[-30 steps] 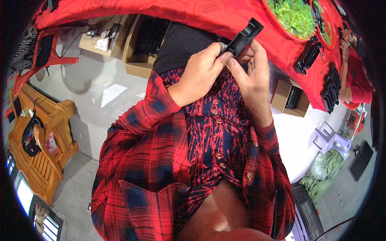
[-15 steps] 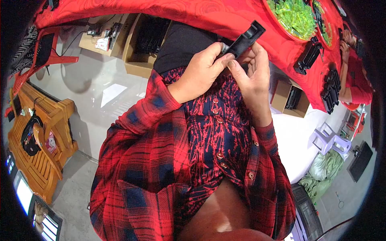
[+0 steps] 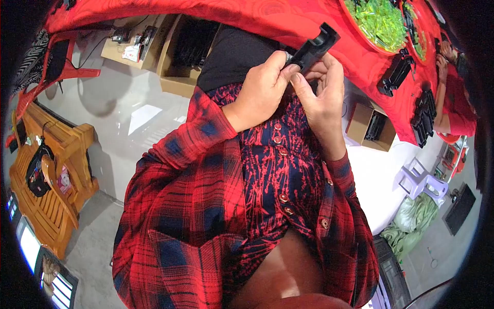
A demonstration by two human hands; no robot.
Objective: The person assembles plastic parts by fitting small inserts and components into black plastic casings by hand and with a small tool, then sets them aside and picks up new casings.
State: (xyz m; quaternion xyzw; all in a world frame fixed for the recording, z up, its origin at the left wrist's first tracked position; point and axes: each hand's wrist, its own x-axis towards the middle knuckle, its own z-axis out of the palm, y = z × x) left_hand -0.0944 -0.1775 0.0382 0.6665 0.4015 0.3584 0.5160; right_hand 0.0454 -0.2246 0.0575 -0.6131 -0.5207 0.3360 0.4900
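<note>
My left hand [image 3: 260,92] is closed around the lower end of a long black plastic part [image 3: 318,46], its thumb pressed on top. The part slants up to the right and has a curved notch near its far end. My right hand [image 3: 325,95] is closed at the part's right side, with curled fingers behind it and the thumb close to my left thumb. The fingers hide the part's lower end. Both hands are above my lap, just short of the red-covered table [image 3: 247,13].
A red tray [image 3: 355,32] of green translucent pieces stands on the table, with black parts [image 3: 395,72] beside it. Another person's hand [image 3: 442,64] is at far right. Open cardboard boxes [image 3: 177,85] with black parts stand below the table, left and right.
The black part has turned slightly, showing its notch more from the side. My left hand has shifted slightly up along with it. My right hand stays nearly in place.
</note>
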